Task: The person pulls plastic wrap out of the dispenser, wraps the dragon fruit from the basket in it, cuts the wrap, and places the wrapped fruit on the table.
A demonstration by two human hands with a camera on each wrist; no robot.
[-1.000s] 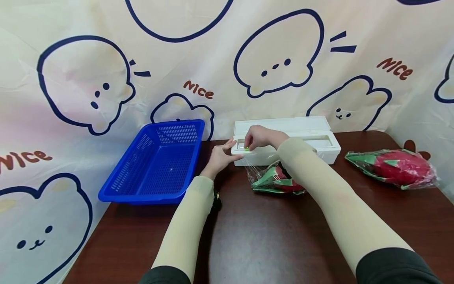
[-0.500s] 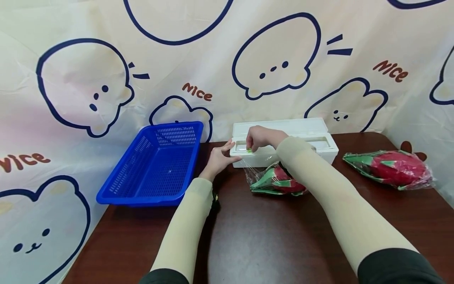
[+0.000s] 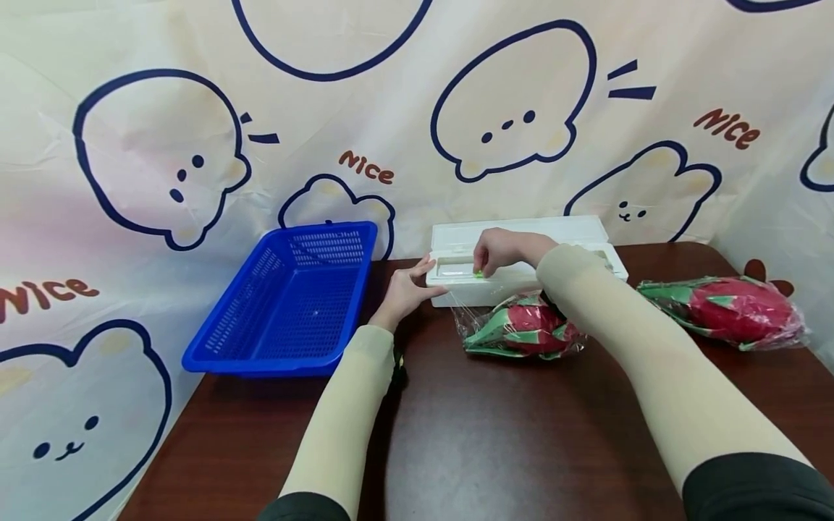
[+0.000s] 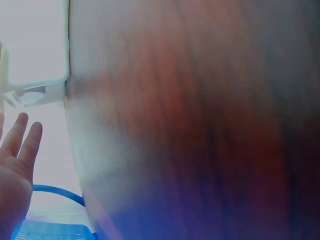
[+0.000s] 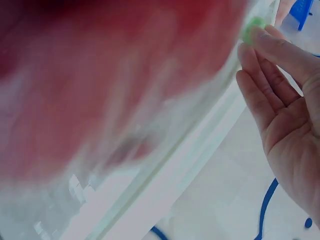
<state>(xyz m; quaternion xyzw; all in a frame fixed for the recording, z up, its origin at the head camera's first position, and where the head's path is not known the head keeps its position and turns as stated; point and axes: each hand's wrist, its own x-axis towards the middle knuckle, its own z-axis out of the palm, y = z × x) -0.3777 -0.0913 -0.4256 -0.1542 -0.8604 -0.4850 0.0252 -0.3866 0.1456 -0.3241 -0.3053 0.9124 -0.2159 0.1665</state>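
A white cling film dispenser box (image 3: 476, 295) lies across the back of the table, its lid (image 3: 452, 233) raised. My left hand (image 3: 400, 295) steadies its left end, thumb along the front edge and fingers extended; in the left wrist view, two straight fingers (image 4: 29, 142) show beside the box. My right hand (image 3: 503, 248) pinches a small green slide cutter (image 5: 254, 29) on the box's top edge, left of its middle. Clear cling film (image 3: 464, 318) hangs from the front onto a red-and-green dragon fruit (image 3: 524, 329), which my right forearm partly covers.
A blue plastic basket (image 3: 260, 365) stands at the left. Another dragon fruit (image 3: 739, 311), wrapped in film, lies on the right of the brown table (image 3: 508, 434). A printed cloth (image 3: 365, 108) hangs behind the box.
My right hand has slid the green cutter to the right along the box, uncovering more of the near dragon fruit. The left hand stays at the box's left end.
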